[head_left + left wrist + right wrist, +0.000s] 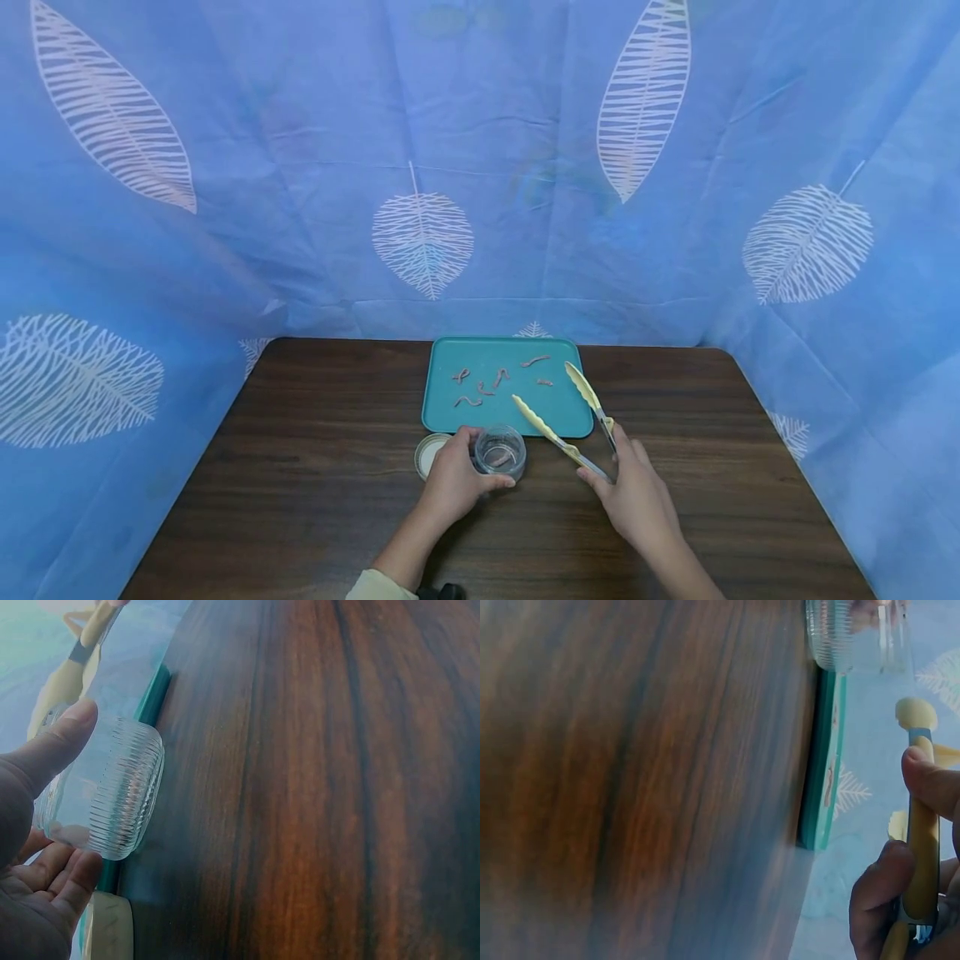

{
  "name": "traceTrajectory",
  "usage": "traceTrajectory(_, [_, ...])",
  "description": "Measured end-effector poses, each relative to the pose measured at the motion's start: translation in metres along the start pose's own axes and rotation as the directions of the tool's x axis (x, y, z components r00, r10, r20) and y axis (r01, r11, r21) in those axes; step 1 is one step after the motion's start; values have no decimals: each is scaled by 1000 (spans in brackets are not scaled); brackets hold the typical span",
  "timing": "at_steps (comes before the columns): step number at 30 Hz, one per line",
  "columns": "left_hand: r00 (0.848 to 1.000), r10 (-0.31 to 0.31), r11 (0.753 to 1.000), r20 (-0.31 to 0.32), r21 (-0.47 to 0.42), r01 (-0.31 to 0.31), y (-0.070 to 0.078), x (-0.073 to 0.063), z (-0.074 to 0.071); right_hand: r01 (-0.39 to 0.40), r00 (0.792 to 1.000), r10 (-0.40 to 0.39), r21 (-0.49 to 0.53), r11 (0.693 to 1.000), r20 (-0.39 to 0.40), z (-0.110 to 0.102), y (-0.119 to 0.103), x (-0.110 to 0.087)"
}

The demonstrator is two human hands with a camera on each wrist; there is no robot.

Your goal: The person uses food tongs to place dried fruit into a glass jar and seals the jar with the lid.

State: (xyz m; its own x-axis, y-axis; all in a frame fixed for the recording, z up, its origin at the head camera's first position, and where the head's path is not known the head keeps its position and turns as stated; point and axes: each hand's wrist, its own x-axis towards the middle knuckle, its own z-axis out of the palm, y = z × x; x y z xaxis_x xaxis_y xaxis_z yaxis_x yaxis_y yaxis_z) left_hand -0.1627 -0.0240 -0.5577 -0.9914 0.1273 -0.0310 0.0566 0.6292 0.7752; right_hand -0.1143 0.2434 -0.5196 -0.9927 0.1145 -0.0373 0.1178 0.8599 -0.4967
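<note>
My left hand (456, 479) grips a clear jar (501, 451) around its side, thumb and fingers on opposite walls. Ribbed lower walls show on the jar (124, 787) in the left wrist view. Something small and pinkish shows at its bottom in the head view. In my right hand (641, 492) are tongs (558, 437) with cream tips, their arms spread wide and nothing between them. The tong tips overlap the teal tray (573, 427), on which several pink worm-like pieces (468, 402) lie scattered.
A white round lid (430, 454) lies left of the jar, partly behind my left hand. The dark wooden table (315, 500) extends around the tray. A blue cloth (502, 250) with white leaf prints hangs behind the table and at both sides.
</note>
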Motion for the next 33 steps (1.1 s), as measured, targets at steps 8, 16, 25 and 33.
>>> traceTrajectory(8, [1000, 5, 999, -4, -38, -5, -1, -2, 0, 24, 1000, -24, -33, 999, 12, 8, 2, 19])
traceTrajectory(16, [1000, 28, 999, 7, -32, -28, -3, -2, 0, 20, 1000, -20, -75, 997, 5, 16, 6, 32])
traceTrajectory(25, [1000, 25, 999, 13, -31, -24, 0, -1, -1, 45, 999, -44, -140, 989, 5, 19, 3, 46])
traceTrajectory(33, [1000, 26, 999, 7, -37, -26, -1, -3, -2, 9, 999, 0, -170, 985, 51, 22, 3, 52])
